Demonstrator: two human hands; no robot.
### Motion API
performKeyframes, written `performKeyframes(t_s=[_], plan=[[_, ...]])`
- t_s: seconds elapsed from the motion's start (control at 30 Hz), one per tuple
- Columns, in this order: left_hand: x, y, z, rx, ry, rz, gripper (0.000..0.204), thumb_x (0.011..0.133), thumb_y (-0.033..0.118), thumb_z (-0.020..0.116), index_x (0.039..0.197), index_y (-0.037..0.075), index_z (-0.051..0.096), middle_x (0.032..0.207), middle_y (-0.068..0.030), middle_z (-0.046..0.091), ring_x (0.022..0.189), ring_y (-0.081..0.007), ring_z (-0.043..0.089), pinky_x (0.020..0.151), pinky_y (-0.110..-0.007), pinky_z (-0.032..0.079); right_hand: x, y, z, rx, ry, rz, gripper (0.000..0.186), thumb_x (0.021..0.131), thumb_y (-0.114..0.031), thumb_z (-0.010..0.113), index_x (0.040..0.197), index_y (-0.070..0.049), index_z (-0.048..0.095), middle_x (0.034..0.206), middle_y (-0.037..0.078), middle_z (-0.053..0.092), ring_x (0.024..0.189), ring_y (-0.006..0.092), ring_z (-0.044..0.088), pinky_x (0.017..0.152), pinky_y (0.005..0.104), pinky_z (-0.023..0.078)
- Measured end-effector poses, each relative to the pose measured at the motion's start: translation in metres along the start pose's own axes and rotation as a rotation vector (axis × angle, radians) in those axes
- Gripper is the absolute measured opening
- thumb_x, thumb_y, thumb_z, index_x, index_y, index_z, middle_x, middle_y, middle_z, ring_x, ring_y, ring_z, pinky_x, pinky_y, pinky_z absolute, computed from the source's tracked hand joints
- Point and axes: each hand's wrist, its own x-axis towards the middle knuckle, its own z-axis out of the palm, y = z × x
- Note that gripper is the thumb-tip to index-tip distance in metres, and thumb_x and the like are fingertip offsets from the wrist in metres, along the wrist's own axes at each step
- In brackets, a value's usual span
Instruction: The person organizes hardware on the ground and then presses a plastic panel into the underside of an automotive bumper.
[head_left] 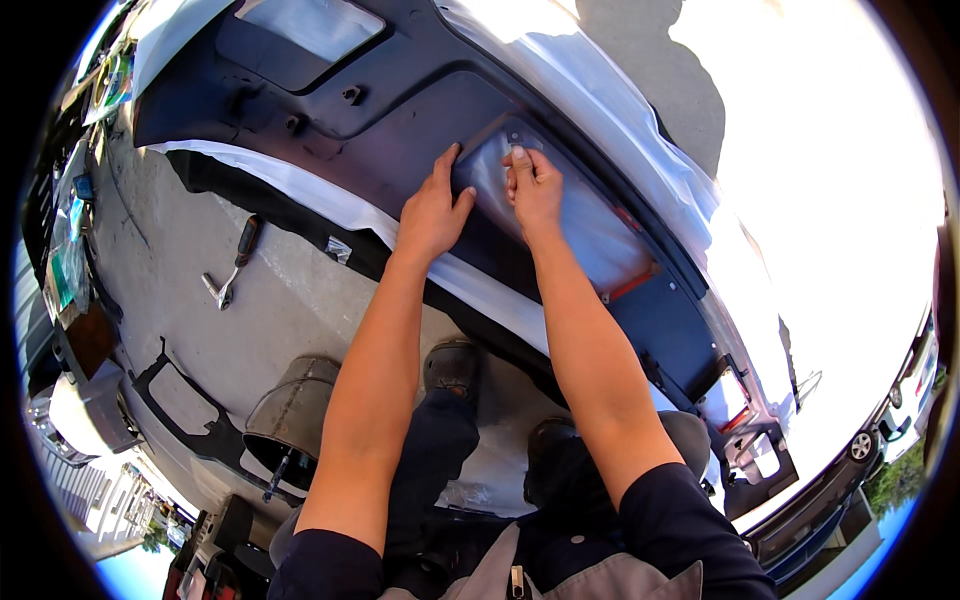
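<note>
In front of me lies a large, dark blue-grey vehicle panel (420, 100) with a window-like opening. A glossy, translucent plastic piece (590, 220) sits in its recess, with a dark tab at the top corner. Beside that piece, my left hand (432, 215) reaches over the panel, fingers stretched and thumb apart. My right hand (537, 192) is over the plastic piece's upper part, just below the tab. Its thumb and forefinger are pinched together, and whatever is between them is too small to make out.
White sheeting (480, 285) and black padding (215, 178) run under the panel. On the concrete to the left are a ratchet (238, 257), a metal bucket-like cylinder (300, 400) and a black trim frame (185, 425). Vehicles (860, 445) stand at the far right. Bright sun washes out the upper right.
</note>
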Motion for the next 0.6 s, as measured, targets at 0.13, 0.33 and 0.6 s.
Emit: performKeyframes(t_s=[0.13, 0.33, 0.6], plan=[[-0.002, -0.001, -0.002, 0.01, 0.007, -0.013, 0.066, 0.094, 0.025, 0.064, 0.153, 0.017, 0.035, 0.099, -0.0198, 0.067, 0.09, -0.0366, 0.068, 0.086, -0.043, 0.052, 0.001, -0.009, -0.006, -0.053, -0.067, 0.041, 0.034, 0.104, -0.03, 0.06, 0.087, -0.001, 0.064, 0.061, -0.002, 0.05, 0.05, 0.0062, 0.044, 0.045, 0.024, 0.034], [-0.002, 0.011, -0.01, -0.03, -0.074, -0.076, 0.064, 0.094, 0.025, 0.063, 0.151, 0.013, 0.036, 0.127, -0.0254, 0.063, 0.109, -0.0434, 0.064, 0.095, -0.048, 0.05, 0.004, -0.014, -0.014, -0.139, -0.109, 0.019, 0.034, 0.104, -0.03, 0.06, 0.087, -0.001, 0.063, 0.06, -0.001, 0.05, 0.05, 0.0068, 0.045, 0.046, 0.0239, 0.035], [-0.002, 0.013, -0.01, -0.028, -0.063, -0.07, 0.063, 0.094, 0.024, 0.062, 0.151, 0.012, 0.037, 0.128, -0.0248, 0.063, 0.109, -0.0422, 0.065, 0.095, -0.047, 0.05, 0.003, -0.016, -0.014, -0.292, -0.084, -0.043, 0.034, 0.104, -0.031, 0.059, 0.085, -0.003, 0.063, 0.059, -0.001, 0.051, 0.052, 0.0067, 0.046, 0.048, 0.025, 0.037]])
